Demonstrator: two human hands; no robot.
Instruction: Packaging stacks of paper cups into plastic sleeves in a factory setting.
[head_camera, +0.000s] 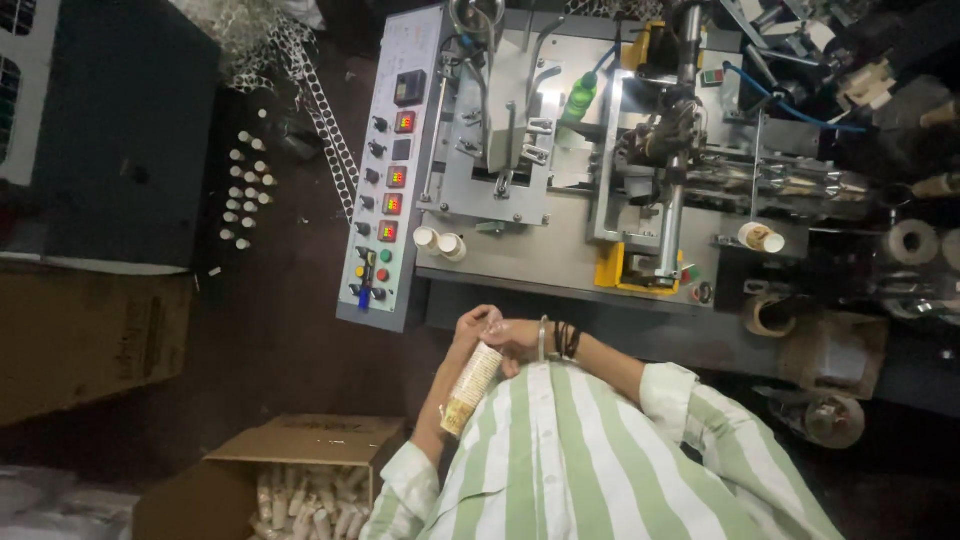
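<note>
Striped shirt (600, 460) fills the foreground in the head view. Both hands, left hand (478, 325) and right hand (520, 340), grasp a stack of paper cups (470, 388) held against the chest, above the open cardboard box (290, 470). Loose grip could let cups slide apart and spill onto the floor (270, 330).

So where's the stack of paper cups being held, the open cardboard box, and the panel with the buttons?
Stack of paper cups (470, 390), head view, middle of the stack's side.
Cardboard box (300, 441), head view, top flap.
Control panel (392, 150), head view, its grey face among the knobs.
</note>
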